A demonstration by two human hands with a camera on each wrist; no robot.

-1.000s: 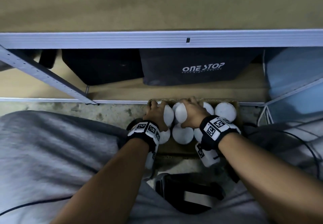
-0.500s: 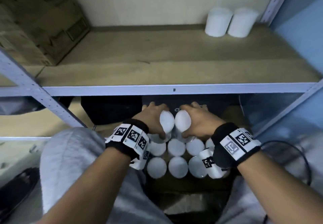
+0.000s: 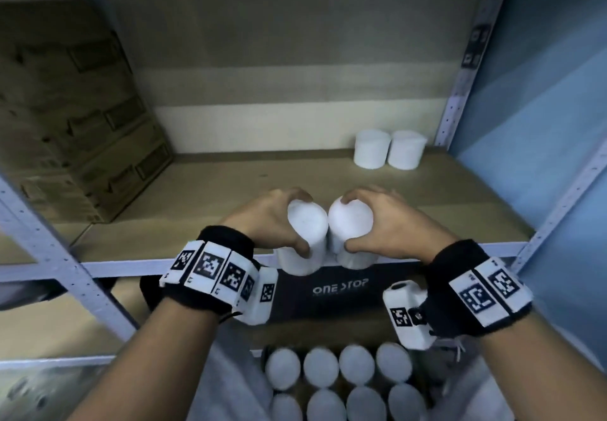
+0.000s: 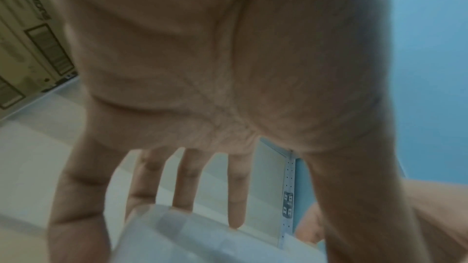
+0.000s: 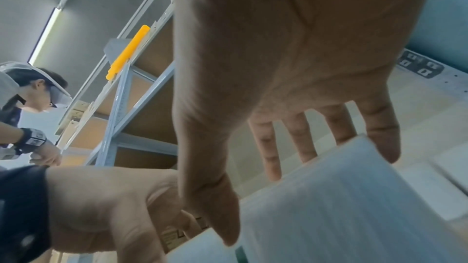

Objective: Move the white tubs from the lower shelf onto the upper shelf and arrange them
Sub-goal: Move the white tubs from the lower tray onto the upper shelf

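Two hands (image 3: 262,220) (image 3: 391,223) grip white tubs (image 3: 303,236) above "ONE STOP" bag (image 3: 338,292).

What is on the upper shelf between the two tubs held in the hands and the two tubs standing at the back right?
Nothing: in the head view only bare shelf board lies between the held tubs and the standing pair.
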